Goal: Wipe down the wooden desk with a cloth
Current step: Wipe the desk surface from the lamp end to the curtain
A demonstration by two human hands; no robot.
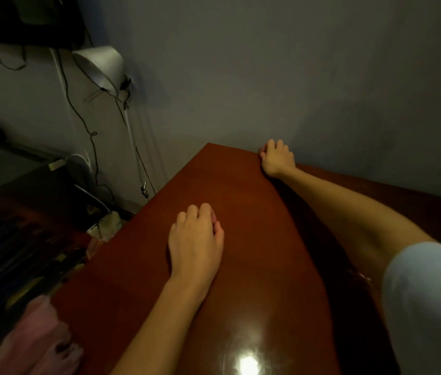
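My left hand [195, 239] lies palm down, fingers curled under. My right hand [277, 158], at 1 o'clock from it, bends its fingers at the far edge by the wall [295, 77]. I cannot tell whether either holds a cloth. The desk [254, 212] lies under both. I should press flat and wipe in overlapping passes along its length. Its left edge runs from 7 to 1 o'clock, and I judge its long axis follows the wall toward 4.

Two hands [196, 239] [277, 158], one desk [241, 201], one lamp [100, 67]
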